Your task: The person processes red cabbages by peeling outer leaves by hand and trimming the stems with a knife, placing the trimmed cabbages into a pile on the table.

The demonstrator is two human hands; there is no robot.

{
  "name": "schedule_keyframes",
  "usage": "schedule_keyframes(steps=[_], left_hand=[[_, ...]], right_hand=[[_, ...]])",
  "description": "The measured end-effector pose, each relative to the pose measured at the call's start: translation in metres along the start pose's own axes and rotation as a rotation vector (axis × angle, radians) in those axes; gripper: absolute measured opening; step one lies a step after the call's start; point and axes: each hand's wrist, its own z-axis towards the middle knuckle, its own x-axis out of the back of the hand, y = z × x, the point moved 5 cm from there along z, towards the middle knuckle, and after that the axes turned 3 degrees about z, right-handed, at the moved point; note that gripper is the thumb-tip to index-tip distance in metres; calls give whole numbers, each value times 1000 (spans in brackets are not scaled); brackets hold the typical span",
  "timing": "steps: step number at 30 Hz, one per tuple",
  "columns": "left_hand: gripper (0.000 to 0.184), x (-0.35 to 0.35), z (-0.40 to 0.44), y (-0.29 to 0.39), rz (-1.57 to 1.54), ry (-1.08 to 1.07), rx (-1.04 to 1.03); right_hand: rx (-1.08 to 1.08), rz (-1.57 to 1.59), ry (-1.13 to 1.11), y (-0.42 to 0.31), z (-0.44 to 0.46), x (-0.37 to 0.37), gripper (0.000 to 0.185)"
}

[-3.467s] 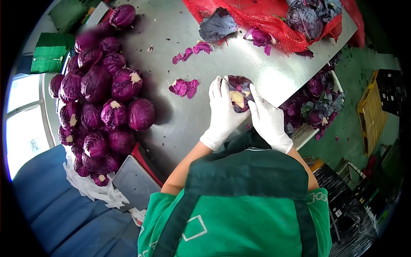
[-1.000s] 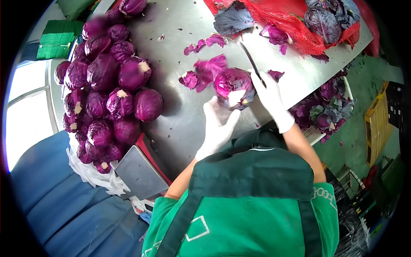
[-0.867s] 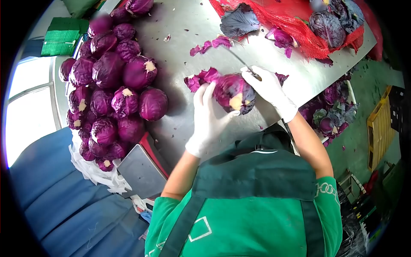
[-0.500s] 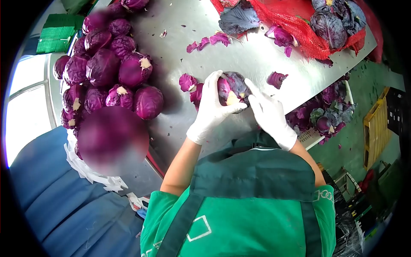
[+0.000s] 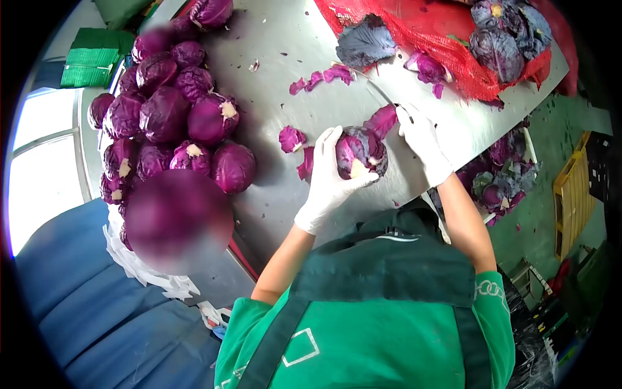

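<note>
My gloved left hand (image 5: 330,178) is wrapped round the left side of a red cabbage (image 5: 360,155), whose pale cut stem faces me. To its right, my gloved right hand (image 5: 420,137) is closed on a knife (image 5: 379,90), its thin blade pointing up and left. A purple leaf (image 5: 381,121) lies between the blade and the top of the cabbage, partly lifted off it. Loose leaf pieces (image 5: 291,139) lie left of the cabbage, and more torn leaves (image 5: 322,78) are above it on the metal table (image 5: 265,97).
Many trimmed cabbages (image 5: 164,113) are piled at the left, some behind a round blur. A red mesh bag (image 5: 447,45) with darker cabbages is at the top right. Below the table's right edge, a white crate (image 5: 530,146) holds leaves. A yellow pallet (image 5: 573,194) stands farther right.
My right hand has moved up and right, away from the cabbage, and a leaf now stretches out from its top. The loose leaf that lay to the right no longer shows there.
</note>
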Motion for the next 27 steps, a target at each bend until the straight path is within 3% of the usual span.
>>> schedule_keyframes(steps=[2, 4, 5, 6, 8, 10, 13, 14, 15, 17, 18, 19, 20, 22, 23, 25, 26, 27], left_hand=[[107, 3, 1, -3, -54, 47, 66], [110, 6, 0, -5, -162, 51, 158], [110, 8, 1, -4, -164, 57, 158], [112, 12, 2, 3, -30, 57, 21], [116, 17, 6, 14, 302, -14, -225], [115, 15, 12, 10, 283, -82, -282], [110, 11, 11, 9, 193, -168, -332], [110, 10, 7, 5, 141, -161, -321], [109, 8, 5, 1, 90, -156, -307], [110, 7, 2, 6, 92, -112, -351], [111, 9, 3, 12, 187, -39, -307], [112, 12, 1, 17, 281, 32, -254], [113, 12, -1, 19, 330, 69, -163], [113, 18, 5, 33, 381, -44, -97], [113, 20, 5, 35, 425, -117, -81], [103, 26, 2, 32, 470, -227, -121], [102, 27, 1, 29, 448, -244, -113], [102, 27, 1, 24, 426, -261, -106]], right_hand=[[-16, -44, -103, -47, -18, 4, 51], [133, -86, -127, -81, -51, -7, 68], [326, -88, -62, -88, -62, -13, 75], [331, -236, -114, -93, -65, -15, 63], [387, -175, -83, -87, -63, -15, 52], [484, -72, -78, -86, -64, -12, 28], [499, -71, -28, -65, -49, -10, 17], [360, -180, 45, -55, -35, 0, 11], [271, -166, 194, -42, -25, 11, 12], [191, -140, 193, -5, -6, 26, 16], [36, -134, 121, -22, -16, 31, 26], [39, -133, 108, -41, -27, 31, 26], [125, -98, -46, -60, -41, 22, 33], [250, -75, -265, -83, -58, -1, 47], [296, -44, -197, -79, -58, -9, 39], [226, 305, -340, -77, -47, -14, 29], [72, 369, -462, -74, -48, -12, 21], [156, 235, -453, -78, -43, -11, 19]])
